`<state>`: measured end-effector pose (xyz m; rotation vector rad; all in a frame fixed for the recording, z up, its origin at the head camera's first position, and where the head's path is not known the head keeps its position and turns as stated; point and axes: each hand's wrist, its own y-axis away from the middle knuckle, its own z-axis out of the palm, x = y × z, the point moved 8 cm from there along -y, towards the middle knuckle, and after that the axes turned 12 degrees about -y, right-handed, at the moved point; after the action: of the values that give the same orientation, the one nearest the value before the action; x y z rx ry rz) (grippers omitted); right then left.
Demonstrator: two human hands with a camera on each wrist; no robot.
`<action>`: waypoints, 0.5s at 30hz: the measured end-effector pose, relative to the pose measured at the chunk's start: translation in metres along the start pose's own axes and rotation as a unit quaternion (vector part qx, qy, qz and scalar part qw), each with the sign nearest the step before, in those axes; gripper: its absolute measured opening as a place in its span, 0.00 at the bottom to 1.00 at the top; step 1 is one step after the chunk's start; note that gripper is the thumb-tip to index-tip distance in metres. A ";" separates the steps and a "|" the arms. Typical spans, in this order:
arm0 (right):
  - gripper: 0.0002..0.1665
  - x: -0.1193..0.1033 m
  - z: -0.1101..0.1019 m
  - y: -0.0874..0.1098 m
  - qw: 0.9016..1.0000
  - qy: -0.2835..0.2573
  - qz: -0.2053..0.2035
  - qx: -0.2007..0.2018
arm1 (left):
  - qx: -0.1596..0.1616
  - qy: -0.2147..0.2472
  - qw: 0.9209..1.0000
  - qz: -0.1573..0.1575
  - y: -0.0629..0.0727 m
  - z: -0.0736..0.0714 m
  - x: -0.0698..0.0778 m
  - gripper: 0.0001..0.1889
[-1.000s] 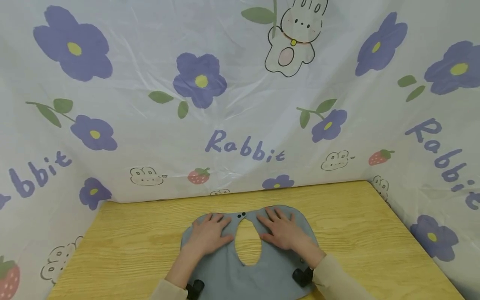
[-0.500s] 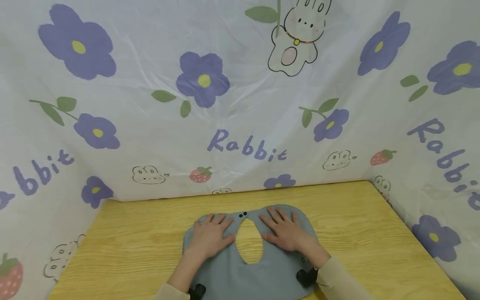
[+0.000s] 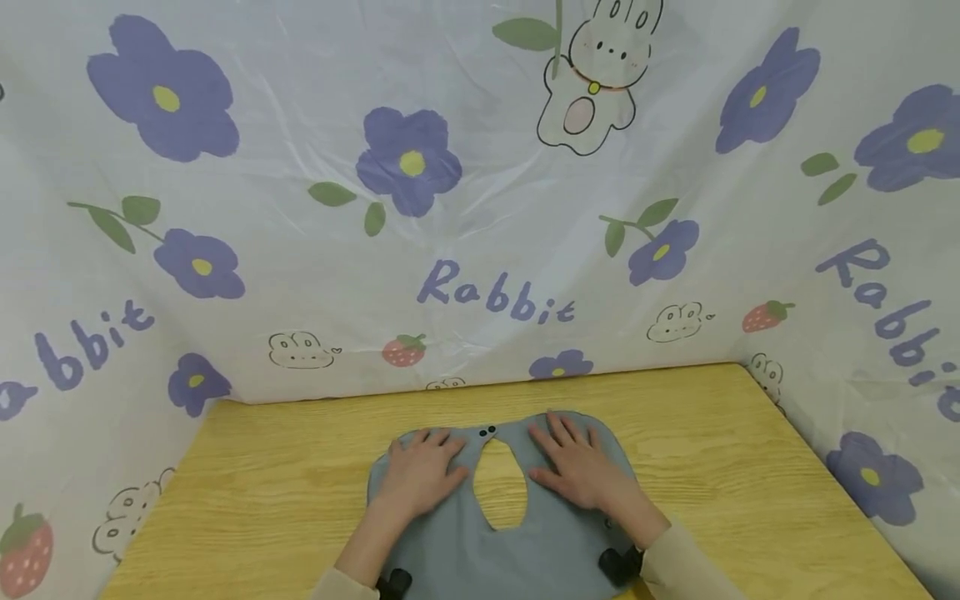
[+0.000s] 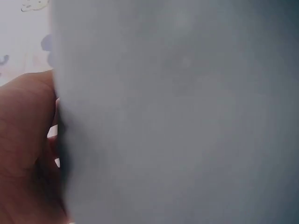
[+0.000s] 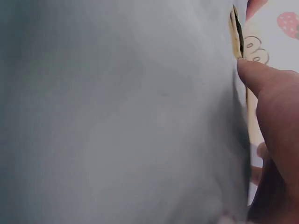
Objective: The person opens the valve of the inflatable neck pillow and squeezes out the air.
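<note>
A grey-blue bib (image 3: pixel 498 557) lies spread on the wooden table, its oval neck hole showing the wood beneath. Two dark snaps (image 3: pixel 487 431) sit at the top of the neck opening. My left hand (image 3: pixel 423 473) rests on the bib's left shoulder, fingers spread and thumb beside the hole. On the right shoulder my right hand (image 3: pixel 581 468) lies with fingers spread and extended towards the far edge. In both wrist views the bib's cloth (image 4: pixel 177 121) fills most of the picture, blurred, with part of each hand at the side.
The wood-grain table (image 3: pixel 277 483) extends to both sides and behind the bib. A white curtain (image 3: pixel 480 208) printed with purple flowers, rabbits and strawberries walls in the back and sides. Black wrist cameras (image 3: pixel 618 567) hang under the wrists, close over the bib.
My right hand has slid very slightly to the right, away from the neck hole. The left hand stays nearly in place, and the head view has shifted a little.
</note>
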<state>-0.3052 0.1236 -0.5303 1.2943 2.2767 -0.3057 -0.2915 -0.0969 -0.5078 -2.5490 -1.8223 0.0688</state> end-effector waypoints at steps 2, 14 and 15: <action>0.41 -0.003 -0.004 0.006 1.000 -0.002 -0.002 0.012 | 0.025 -0.008 1.000 0.005 0.006 -0.007 0.001 0.23; 0.40 -0.004 -0.001 0.037 0.999 0.040 -0.001 -0.017 | 0.020 -0.038 0.999 -0.020 0.043 -0.014 0.001 0.39; 0.40 -0.004 0.001 0.038 0.999 0.046 -0.003 -0.022 | 0.012 -0.035 0.999 -0.026 0.044 -0.012 0.000 0.41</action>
<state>-0.2710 0.1405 -0.5273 1.3055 2.3508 -0.2008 -0.2499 -0.1110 -0.4976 -2.5108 -1.8989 0.1808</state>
